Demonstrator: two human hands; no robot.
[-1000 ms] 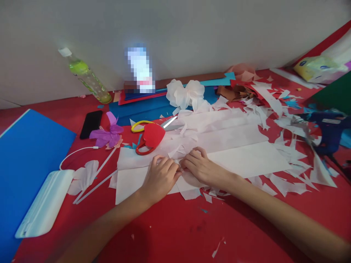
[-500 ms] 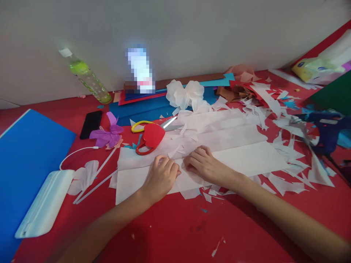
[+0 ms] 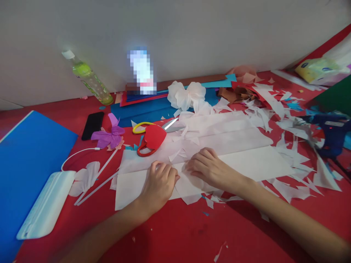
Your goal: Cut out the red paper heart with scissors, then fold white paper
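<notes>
A long sheet of white tissue paper (image 3: 246, 160) lies folded in bands across the red table (image 3: 178, 233). My left hand (image 3: 160, 182) rests on its near left part with curled fingers pressing on a fold. My right hand (image 3: 210, 168) lies just to the right, fingers bent and pressing the same fold line. The two hands are almost touching. Beyond them lie scissors (image 3: 153, 135) with a red and a yellow handle, blades pointing right.
White paper scraps (image 3: 287, 157) litter the right side, near a blue glue gun (image 3: 331, 131). A white paper flower (image 3: 186, 95), coloured sheets (image 3: 142, 109), a bottle (image 3: 87, 78), a black phone (image 3: 93, 125), a purple flower (image 3: 109, 135), a white power bank (image 3: 45, 206) and a blue sheet (image 3: 24, 160) surround the work.
Both hands stay on the fold; the right hand has slid slightly rightward, opening a small gap between the hands. The view has shifted a little.
</notes>
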